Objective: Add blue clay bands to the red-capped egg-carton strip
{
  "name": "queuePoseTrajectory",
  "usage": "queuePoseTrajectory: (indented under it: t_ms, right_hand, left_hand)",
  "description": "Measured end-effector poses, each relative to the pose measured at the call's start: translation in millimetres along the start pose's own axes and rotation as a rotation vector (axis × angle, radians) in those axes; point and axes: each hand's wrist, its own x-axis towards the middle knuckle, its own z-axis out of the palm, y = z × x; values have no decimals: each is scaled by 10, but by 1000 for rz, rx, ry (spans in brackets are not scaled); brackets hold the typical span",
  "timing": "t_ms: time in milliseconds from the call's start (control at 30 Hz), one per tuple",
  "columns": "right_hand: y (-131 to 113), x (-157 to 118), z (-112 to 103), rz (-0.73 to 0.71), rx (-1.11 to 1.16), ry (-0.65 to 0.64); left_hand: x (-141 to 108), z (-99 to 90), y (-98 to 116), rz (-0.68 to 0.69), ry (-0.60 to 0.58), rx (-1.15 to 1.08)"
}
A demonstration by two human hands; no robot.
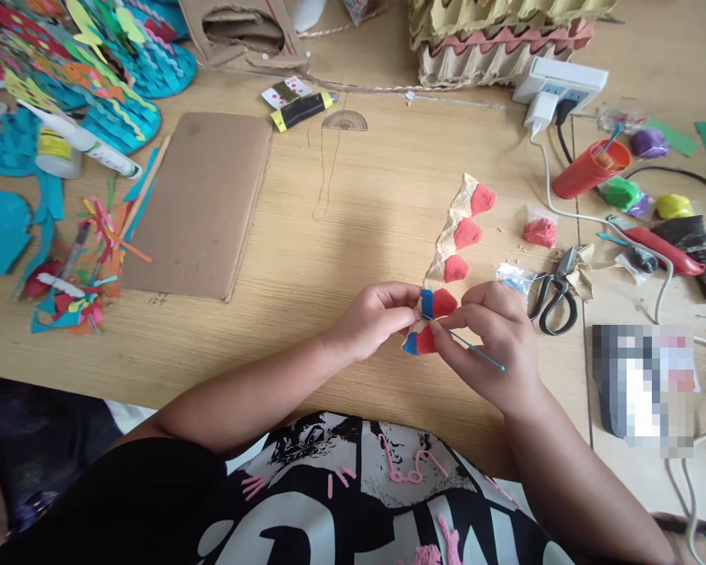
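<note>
A jagged strip of egg carton (446, 240) lies in front of me, its points covered in red clay. The two points nearest me also carry blue clay (427, 303). My left hand (369, 320) pinches the strip's edge beside the upper blue patch. In my right hand (497, 341) is a thin blue stick (476, 350), gripped between thumb and fingers, its working end near the blue clay. Right of the strip are a small bag of red clay (540, 227), a bag with blue and white contents (514, 279) and black-handled scissors (558, 294).
A cardboard sheet (197, 204) lies left, near paper scraps (88, 267) and glue bottles (88, 141). Egg cartons (506, 59) stack at the back. A power strip (565, 82), its white cable (547, 169), and a red cup (588, 171) are at right.
</note>
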Motion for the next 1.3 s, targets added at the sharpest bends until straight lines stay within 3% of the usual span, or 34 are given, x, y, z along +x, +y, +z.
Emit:
queuePoseTrajectory:
  t_ms: [367,833,1300]
  right_hand:
    - [-38,-32,44,8,-103,30]
    - [-21,-10,18,26,-11,22]
    - [-10,71,10,151,120,105]
  left_hand:
    - [13,-14,-31,19,25,-11]
    - [8,-21,-41,37,18,12]
    - [2,-32,-44,75,37,126]
